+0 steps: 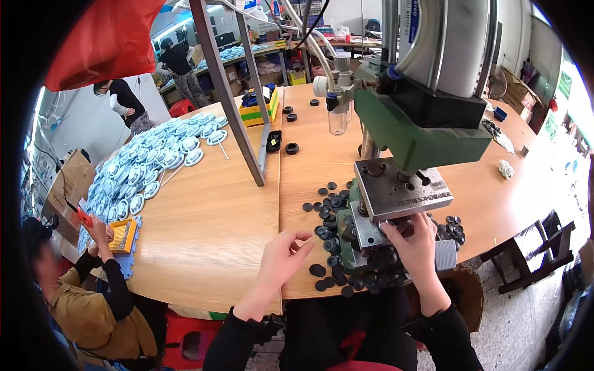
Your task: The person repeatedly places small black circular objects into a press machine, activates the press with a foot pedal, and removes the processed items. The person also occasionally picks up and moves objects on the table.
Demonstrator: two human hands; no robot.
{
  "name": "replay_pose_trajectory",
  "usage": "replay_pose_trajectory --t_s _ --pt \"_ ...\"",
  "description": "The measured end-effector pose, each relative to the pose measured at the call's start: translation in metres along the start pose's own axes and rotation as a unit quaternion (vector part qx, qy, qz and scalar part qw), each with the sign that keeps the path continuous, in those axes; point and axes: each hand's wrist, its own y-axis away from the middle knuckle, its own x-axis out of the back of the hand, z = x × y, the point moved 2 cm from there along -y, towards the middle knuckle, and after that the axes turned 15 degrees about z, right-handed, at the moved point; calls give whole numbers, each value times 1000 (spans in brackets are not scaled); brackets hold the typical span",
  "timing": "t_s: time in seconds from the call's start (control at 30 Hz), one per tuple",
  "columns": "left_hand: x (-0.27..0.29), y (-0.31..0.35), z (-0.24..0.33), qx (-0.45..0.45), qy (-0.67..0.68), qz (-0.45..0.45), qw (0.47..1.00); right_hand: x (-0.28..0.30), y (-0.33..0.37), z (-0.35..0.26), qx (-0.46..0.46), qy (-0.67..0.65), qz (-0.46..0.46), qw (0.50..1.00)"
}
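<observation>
A green bench press (pixel 421 133) stands in front of me, with a steel die block (pixel 402 188) under its head. My right hand (pixel 416 244) reaches in at the die's front edge, thumb and fingers curled together around something dark that is mostly hidden. My left hand (pixel 283 258) hovers over the table left of the press, fingers loosely bent and apart, with nothing in it. Small black round caps (pixel 332 247) lie scattered and heaped around the press base. More black caps (pixel 453 230) sit to the right of my right hand.
A wooden table (pixel 216 247) carries a big pile of light-blue round parts (pixel 148 161) at left. A grey metal frame post (pixel 238 117) rises mid-table by a yellow-green bin (pixel 257 111). At left, a co-worker (pixel 93 309) holds a red tool (pixel 83 216). A dark stool (pixel 532 253) stands at right.
</observation>
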Motion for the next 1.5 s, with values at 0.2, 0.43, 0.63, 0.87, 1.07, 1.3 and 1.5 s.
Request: replay_pose_trajectory --t_s 0.2,0.43,0.63,0.87,1.07,1.3,1.5 --pt "4 -56 -45 46 -47 -36 997 -8 8 -6 -42 -27 47 998" --pt "-55 -186 -120 -106 -201 15 974 -8 12 6 43 63 61 995" --pt "-129 -296 -156 -114 -379 14 918 -5 3 -8 -6 -45 64 997" --pt "-170 -341 -184 -41 -366 30 929 -10 -1 0 -29 -69 58 995" --pt "-167 -339 -197 -120 -355 44 926 -5 -3 -19 -162 -144 43 975" --pt "-160 -330 -191 -120 -321 32 939 -9 17 0 -90 -59 37 994" --pt "-162 -352 -175 -148 -324 41 934 48 55 21 -31 -2 38 999"
